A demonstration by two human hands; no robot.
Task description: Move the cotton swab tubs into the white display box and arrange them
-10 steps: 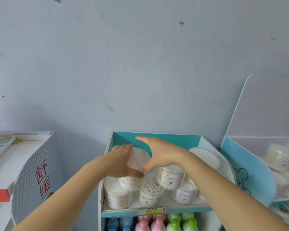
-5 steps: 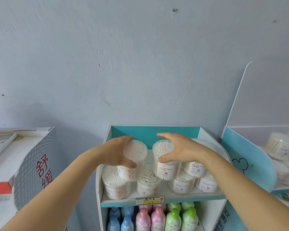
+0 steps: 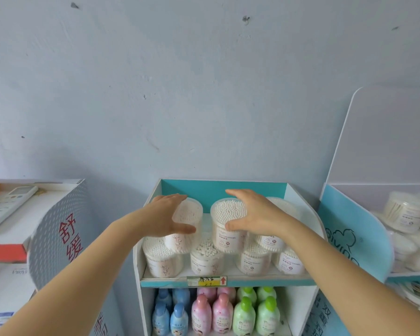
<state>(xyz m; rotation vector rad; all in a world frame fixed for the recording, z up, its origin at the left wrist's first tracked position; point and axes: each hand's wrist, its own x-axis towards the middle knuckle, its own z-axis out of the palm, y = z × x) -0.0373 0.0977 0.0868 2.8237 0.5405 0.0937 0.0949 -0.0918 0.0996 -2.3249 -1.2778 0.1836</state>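
Observation:
The white display box (image 3: pixel 308 209) with a teal back wall holds several clear cotton swab tubs in two layers. My left hand (image 3: pixel 166 218) grips an upper tub (image 3: pixel 190 214) at the left, tilted on the tubs below. My right hand (image 3: pixel 255 214) grips a second upper tub (image 3: pixel 226 223) in the middle, upright, its swab tips showing on top. Lower tubs (image 3: pixel 205 259) stand along the front edge. Another upper tub (image 3: pixel 284 209) sits behind my right wrist, partly hidden.
Coloured bottles (image 3: pixel 222 311) fill the shelf below. A second display box (image 3: pixel 349 229) at the right holds more swab tubs (image 3: pixel 405 214). At the left stands a white carton (image 3: pixel 58 229) with a remote control (image 3: pixel 7 202) on top. A grey wall rises behind.
My hands moved apart. The right hand took an upright tub and set it in the middle of the upper layer; the left hand stays on the left tub. The view shifted slightly.

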